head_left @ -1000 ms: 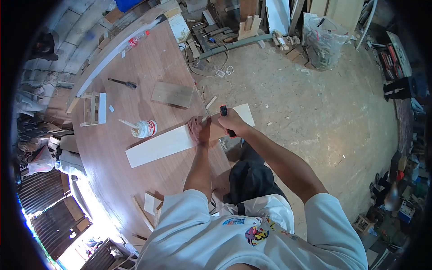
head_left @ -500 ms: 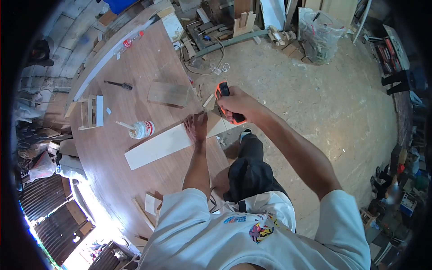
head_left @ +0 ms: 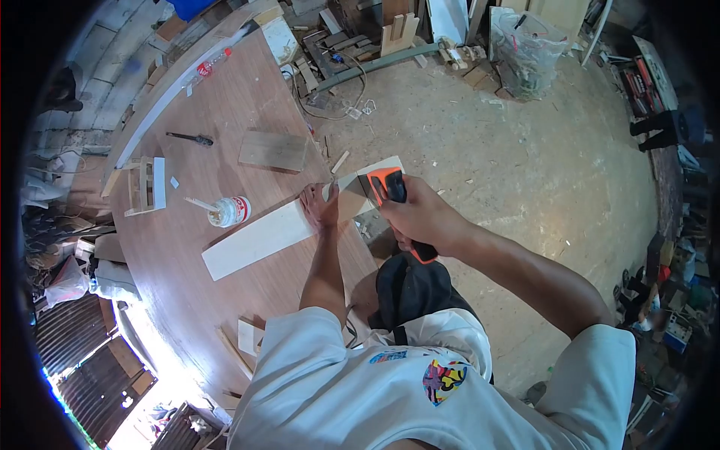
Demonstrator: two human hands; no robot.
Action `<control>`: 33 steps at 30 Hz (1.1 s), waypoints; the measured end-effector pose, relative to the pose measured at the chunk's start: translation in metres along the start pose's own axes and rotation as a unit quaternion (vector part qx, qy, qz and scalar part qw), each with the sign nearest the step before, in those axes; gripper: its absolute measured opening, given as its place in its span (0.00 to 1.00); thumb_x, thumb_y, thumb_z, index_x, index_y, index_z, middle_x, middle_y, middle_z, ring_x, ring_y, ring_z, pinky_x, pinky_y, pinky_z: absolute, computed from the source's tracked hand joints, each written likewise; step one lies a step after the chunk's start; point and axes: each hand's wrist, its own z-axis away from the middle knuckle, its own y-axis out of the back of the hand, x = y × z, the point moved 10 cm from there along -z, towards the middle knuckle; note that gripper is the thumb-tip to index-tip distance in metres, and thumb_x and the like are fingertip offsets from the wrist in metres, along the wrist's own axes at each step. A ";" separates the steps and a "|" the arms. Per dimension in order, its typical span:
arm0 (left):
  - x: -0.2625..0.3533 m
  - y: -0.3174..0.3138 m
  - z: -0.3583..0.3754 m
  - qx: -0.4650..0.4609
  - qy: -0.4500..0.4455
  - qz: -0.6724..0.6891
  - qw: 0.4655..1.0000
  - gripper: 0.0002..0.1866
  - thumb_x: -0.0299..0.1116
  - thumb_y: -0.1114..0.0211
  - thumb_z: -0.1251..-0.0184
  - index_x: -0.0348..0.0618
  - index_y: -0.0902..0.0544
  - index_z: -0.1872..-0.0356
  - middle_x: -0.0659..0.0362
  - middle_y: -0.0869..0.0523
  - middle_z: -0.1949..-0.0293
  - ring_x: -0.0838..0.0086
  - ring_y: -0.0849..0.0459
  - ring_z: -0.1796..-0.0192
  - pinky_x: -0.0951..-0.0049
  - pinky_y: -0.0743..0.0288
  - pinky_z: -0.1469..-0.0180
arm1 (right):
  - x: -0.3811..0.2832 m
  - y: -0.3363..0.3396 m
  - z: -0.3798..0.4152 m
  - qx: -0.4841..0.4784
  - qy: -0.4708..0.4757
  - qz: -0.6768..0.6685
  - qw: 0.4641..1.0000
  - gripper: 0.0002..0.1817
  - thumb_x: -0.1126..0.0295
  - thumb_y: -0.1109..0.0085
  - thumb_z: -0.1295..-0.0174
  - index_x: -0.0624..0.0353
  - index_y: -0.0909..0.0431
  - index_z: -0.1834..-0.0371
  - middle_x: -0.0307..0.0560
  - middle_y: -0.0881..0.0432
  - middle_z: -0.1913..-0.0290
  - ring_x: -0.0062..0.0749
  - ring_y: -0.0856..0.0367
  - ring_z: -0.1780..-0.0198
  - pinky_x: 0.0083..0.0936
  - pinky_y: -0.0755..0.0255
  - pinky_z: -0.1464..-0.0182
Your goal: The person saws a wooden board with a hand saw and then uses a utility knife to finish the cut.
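Note:
A long pale wooden board (head_left: 259, 238) lies slantwise on the table, its right end reaching past the table's edge over the floor. My left hand (head_left: 321, 208) presses down on the board near that edge, fingers bent around its far side. In my right hand (head_left: 424, 217) is a handsaw (head_left: 385, 182) with an orange and black handle, and my fingers are closed around it. The dark blade, only partly visible, lies across the overhanging part of the board. A smaller wooden block (head_left: 274, 151) rests just beyond my left hand.
On the brown table (head_left: 172, 255) stand a white tub (head_left: 229, 212) with a stick in it and a small wooden frame (head_left: 144, 186). A dark tool (head_left: 190, 139) and a plastic bottle (head_left: 214, 61) lie farther off. Scrap wood and a filled clear bag (head_left: 529, 56) sit beyond.
My right hand has drawn the saw down and toward my body, and its handle has tilted. My left hand still presses on the board. The whole view has shifted slightly.

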 end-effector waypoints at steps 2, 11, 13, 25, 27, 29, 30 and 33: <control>-0.001 0.000 -0.001 -0.004 0.004 0.002 1.000 0.15 0.46 0.28 0.42 0.46 0.16 0.64 0.56 0.20 0.59 0.59 0.22 0.50 0.58 0.30 0.44 | 0.008 -0.001 -0.024 -0.004 -0.003 0.017 1.000 0.04 0.76 0.51 0.39 0.64 0.31 0.63 0.41 0.29 0.82 0.27 0.27 0.85 0.29 0.33 0.83; 0.005 -0.006 -0.014 0.029 -0.024 0.000 0.999 0.17 0.48 0.26 0.43 0.46 0.17 0.65 0.56 0.19 0.60 0.58 0.22 0.52 0.58 0.30 0.46 | 0.063 0.008 -0.172 0.035 0.011 0.078 0.996 0.05 0.77 0.52 0.42 0.63 0.33 0.75 0.45 0.29 0.83 0.31 0.27 0.86 0.33 0.32 0.84; 0.000 -0.008 0.001 -0.006 -0.013 0.014 1.000 0.18 0.49 0.25 0.44 0.46 0.18 0.67 0.57 0.19 0.62 0.58 0.21 0.53 0.59 0.30 0.48 | 0.089 0.001 -0.185 0.018 -0.043 -0.003 0.999 0.05 0.78 0.52 0.42 0.64 0.33 0.75 0.46 0.29 0.82 0.31 0.27 0.84 0.32 0.33 0.84; 0.003 -0.005 -0.003 -0.032 -0.007 0.013 0.999 0.20 0.53 0.29 0.41 0.46 0.17 0.63 0.58 0.18 0.58 0.59 0.22 0.50 0.58 0.31 0.45 | 0.101 0.010 -0.181 0.076 -0.058 0.020 0.995 0.11 0.75 0.45 0.42 0.63 0.29 0.82 0.47 0.26 0.85 0.30 0.26 0.86 0.30 0.35 0.87; 0.002 -0.005 -0.003 -0.043 0.003 0.021 0.999 0.20 0.52 0.29 0.41 0.46 0.16 0.62 0.57 0.19 0.58 0.59 0.22 0.49 0.58 0.31 0.44 | 0.105 0.009 -0.179 0.067 -0.050 -0.010 0.996 0.10 0.75 0.45 0.42 0.63 0.29 0.81 0.47 0.27 0.85 0.30 0.27 0.87 0.31 0.35 0.87; 0.001 -0.004 -0.002 -0.056 0.015 0.030 0.998 0.20 0.52 0.29 0.41 0.45 0.16 0.61 0.57 0.20 0.57 0.58 0.23 0.49 0.58 0.31 0.42 | 0.110 0.007 -0.173 0.058 -0.045 -0.040 0.996 0.10 0.74 0.45 0.42 0.62 0.29 0.80 0.46 0.27 0.85 0.29 0.27 0.87 0.31 0.35 0.87; 0.002 -0.004 -0.001 -0.057 0.013 0.034 0.998 0.20 0.52 0.29 0.40 0.45 0.16 0.61 0.57 0.20 0.57 0.58 0.23 0.48 0.58 0.31 0.43 | 0.111 0.008 -0.170 0.061 -0.034 -0.031 0.997 0.09 0.74 0.46 0.42 0.62 0.30 0.79 0.46 0.28 0.85 0.29 0.27 0.87 0.31 0.36 0.87; 0.002 -0.004 0.000 -0.061 0.016 0.043 0.997 0.21 0.53 0.30 0.40 0.45 0.16 0.61 0.57 0.21 0.56 0.59 0.24 0.48 0.57 0.31 0.42 | 0.109 0.007 -0.166 0.065 -0.009 -0.018 0.998 0.07 0.75 0.47 0.42 0.61 0.30 0.78 0.45 0.29 0.85 0.29 0.28 0.87 0.31 0.36 0.88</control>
